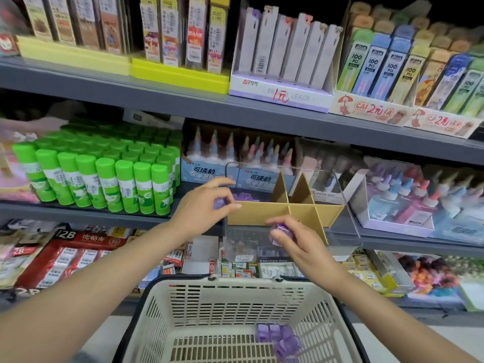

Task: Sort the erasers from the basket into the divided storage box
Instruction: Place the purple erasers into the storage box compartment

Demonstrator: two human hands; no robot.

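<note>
A clear storage box with brown cardboard dividers (301, 210) stands on the middle shelf. A purple eraser (245, 197) lies in its back left compartment. My left hand (207, 203) holds a purple eraser at the box's left edge. In front of the box's near wall, my right hand (290, 237) grips another purple eraser (279, 231). A beige plastic basket (235, 305) sits below, with several purple erasers (281, 341) in its right part.
Green glue sticks (104, 176) fill the shelf left of the box. Glue bottles (406, 195) stand behind and to the right. Pencil lead packs (282, 56) line the upper shelf. Eraser packs (65, 255) lie on the lower shelf.
</note>
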